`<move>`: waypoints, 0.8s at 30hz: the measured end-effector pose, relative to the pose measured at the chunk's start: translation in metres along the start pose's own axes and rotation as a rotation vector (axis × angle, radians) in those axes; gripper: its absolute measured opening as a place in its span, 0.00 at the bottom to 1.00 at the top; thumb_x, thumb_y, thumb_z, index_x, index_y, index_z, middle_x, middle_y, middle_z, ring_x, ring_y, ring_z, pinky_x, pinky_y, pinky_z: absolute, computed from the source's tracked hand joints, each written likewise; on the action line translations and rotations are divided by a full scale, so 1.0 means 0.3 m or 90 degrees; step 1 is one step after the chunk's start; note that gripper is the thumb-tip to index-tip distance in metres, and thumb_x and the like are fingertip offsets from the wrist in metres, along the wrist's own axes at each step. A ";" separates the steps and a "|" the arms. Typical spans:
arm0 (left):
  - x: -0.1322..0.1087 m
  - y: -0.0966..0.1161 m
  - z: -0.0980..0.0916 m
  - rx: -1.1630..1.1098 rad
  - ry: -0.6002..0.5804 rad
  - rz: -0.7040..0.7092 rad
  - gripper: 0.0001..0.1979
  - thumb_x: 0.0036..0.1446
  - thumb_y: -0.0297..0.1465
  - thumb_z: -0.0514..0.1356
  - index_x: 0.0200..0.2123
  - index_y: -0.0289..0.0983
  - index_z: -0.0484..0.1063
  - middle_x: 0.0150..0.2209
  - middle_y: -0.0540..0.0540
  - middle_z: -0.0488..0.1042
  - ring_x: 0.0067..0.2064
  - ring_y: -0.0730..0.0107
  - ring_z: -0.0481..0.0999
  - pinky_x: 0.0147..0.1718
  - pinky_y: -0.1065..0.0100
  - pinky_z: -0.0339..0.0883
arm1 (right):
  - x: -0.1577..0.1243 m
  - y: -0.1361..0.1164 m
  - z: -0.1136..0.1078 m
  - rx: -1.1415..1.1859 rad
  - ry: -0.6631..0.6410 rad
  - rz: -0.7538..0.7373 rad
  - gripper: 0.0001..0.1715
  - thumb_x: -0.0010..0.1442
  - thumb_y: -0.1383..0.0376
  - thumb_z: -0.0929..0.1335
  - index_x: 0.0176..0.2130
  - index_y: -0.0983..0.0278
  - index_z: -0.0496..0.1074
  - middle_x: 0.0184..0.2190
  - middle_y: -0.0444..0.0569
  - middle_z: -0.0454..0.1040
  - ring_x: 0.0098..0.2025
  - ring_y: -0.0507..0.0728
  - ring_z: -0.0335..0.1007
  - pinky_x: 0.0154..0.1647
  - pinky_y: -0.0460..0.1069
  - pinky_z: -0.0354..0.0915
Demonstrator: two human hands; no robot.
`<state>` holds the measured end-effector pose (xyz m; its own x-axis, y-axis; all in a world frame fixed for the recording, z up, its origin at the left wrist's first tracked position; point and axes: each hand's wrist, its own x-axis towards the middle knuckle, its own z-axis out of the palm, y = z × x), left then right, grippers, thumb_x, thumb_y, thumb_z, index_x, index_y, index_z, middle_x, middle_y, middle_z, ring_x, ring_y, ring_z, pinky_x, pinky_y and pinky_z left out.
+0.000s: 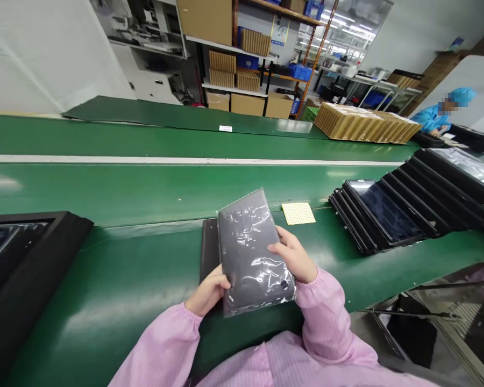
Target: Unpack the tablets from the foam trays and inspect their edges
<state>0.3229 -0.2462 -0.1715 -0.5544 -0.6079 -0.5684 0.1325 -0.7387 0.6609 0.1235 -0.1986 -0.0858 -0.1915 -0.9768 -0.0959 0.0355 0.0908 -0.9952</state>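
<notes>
A flat grey tablet-like device in a clear plastic bag (250,247) is held up between my two hands, slightly tilted. My left hand (210,289) grips its lower left edge, thumb on the front. On the right side, my right hand (295,253) is closed round the edge with the thumb lying over the face. Behind the bagged device a dark flat panel (208,247) lies on the green bench (145,269), mostly hidden. A yellow dotted sticker sheet (298,213) lies just beyond my right hand.
To the right, dark screen units (387,212) lean in a long overlapping row. A black foam tray (64,236) holds screens at the left. Cardboard dividers (363,122) stand across the bench. A co-worker in blue (431,115) sits at the far right.
</notes>
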 end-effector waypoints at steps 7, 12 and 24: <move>-0.067 0.036 0.024 -0.034 0.048 0.180 0.40 0.48 0.50 0.64 0.63 0.42 0.66 0.62 0.40 0.72 0.66 0.48 0.66 0.60 0.55 0.66 | -0.075 -0.090 0.172 -0.393 -0.011 -0.205 0.26 0.55 0.70 0.65 0.53 0.58 0.75 0.33 0.45 0.83 0.33 0.60 0.81 0.36 0.51 0.74; -0.091 0.067 -0.031 -0.037 0.208 0.128 0.37 0.39 0.43 0.72 0.54 0.39 0.73 0.51 0.42 0.80 0.60 0.45 0.73 0.54 0.57 0.72 | -0.073 -0.034 0.179 -0.276 -0.088 -0.174 0.19 0.57 0.68 0.68 0.48 0.59 0.79 0.35 0.44 0.84 0.33 0.56 0.83 0.36 0.48 0.76; 0.005 0.091 -0.050 0.210 0.304 0.183 0.21 0.45 0.42 0.68 0.43 0.40 0.76 0.53 0.39 0.77 0.64 0.44 0.68 0.64 0.50 0.60 | -0.014 0.279 0.071 -0.494 0.089 0.064 0.17 0.63 0.57 0.68 0.45 0.66 0.76 0.40 0.57 0.75 0.45 0.64 0.74 0.51 0.58 0.69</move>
<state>0.3381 -0.2718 -0.1616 -0.0984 -0.8869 -0.4513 -0.0808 -0.4449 0.8919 0.1480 -0.1911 -0.1683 -0.3462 -0.9283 -0.1360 -0.6251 0.3363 -0.7044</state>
